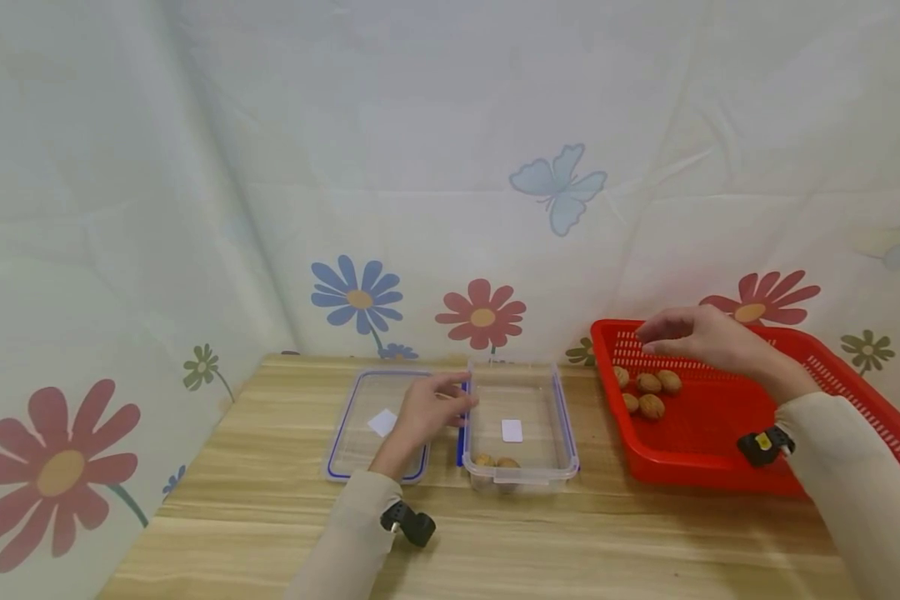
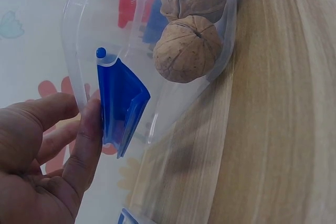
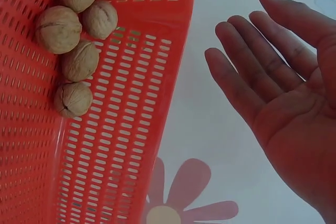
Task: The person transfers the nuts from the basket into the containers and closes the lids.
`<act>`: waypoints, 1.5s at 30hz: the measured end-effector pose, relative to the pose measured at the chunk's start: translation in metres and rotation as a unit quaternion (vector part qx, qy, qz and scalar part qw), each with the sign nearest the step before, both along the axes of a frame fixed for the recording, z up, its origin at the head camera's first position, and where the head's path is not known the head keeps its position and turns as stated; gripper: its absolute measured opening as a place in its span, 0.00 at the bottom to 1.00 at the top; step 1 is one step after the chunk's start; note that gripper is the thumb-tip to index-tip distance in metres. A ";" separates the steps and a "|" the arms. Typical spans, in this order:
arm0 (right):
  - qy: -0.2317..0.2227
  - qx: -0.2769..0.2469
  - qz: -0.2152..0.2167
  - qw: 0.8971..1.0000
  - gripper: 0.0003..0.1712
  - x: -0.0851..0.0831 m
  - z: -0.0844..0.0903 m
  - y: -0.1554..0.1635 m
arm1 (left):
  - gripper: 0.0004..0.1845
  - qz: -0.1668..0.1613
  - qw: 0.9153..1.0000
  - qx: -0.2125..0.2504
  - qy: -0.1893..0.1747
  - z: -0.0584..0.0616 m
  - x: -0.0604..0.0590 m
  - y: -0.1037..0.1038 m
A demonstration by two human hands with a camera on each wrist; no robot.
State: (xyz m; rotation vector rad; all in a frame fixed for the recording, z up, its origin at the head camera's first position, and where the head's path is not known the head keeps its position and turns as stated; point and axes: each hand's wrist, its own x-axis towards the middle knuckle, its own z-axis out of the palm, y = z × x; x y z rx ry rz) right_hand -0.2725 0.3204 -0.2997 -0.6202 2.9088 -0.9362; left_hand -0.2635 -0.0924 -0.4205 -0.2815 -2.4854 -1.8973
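A clear plastic container (image 1: 521,425), set on a wooden table (image 1: 270,517), is taken as the landmark here. It is steadied at its left wall by the left hand (image 1: 423,412), whose thumb and fingers (image 2: 86,140) are seen in the wrist view resting loosely against the blue side latch (image 2: 121,106), apparently to keep the box from sliding. Two walnuts (image 1: 497,462) are seen lying against its near wall. Its lid (image 1: 375,425) is laid flat just to its left, partly under that hand. To the container's right, a red perforated basket (image 1: 720,450) is placed, with more walnuts (image 1: 648,392) gathered in its far left corner. Above them the right hand (image 1: 701,337) is held spread, fingers (image 3: 247,77) straight, nothing grasped
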 end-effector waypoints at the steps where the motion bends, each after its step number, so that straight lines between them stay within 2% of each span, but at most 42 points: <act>1: -0.002 0.001 0.001 1.000 0.27 -0.001 -0.001 0.001 | 0.25 0.000 1.000 -0.001 -0.001 0.000 0.000 0.000; 8: -0.042 0.002 0.008 0.999 0.28 -0.007 -0.003 0.004 | 0.25 0.006 1.000 -0.005 -0.009 -0.001 0.000 0.000; 13: -0.049 0.008 0.010 0.999 0.30 -0.013 -0.007 0.008 | 0.24 0.008 1.000 -0.005 -0.008 -0.002 0.000 0.000; 23: -0.089 0.004 0.025 0.996 0.29 -0.019 -0.026 0.017 | 0.24 0.008 1.000 0.008 -0.007 -0.002 0.000 0.001; 29: -0.114 0.006 0.013 0.993 0.31 -0.022 -0.035 0.022 | 0.25 0.010 1.000 0.007 -0.009 -0.002 -0.001 0.001; 34: -0.140 -0.001 0.018 0.990 0.29 -0.024 -0.041 0.024 | 0.25 0.010 1.000 0.004 -0.007 -0.002 -0.001 0.001; 45: -0.153 0.013 0.045 0.987 0.23 -0.030 -0.052 0.026 | 0.24 0.003 1.000 -0.001 -0.011 0.002 0.001 0.000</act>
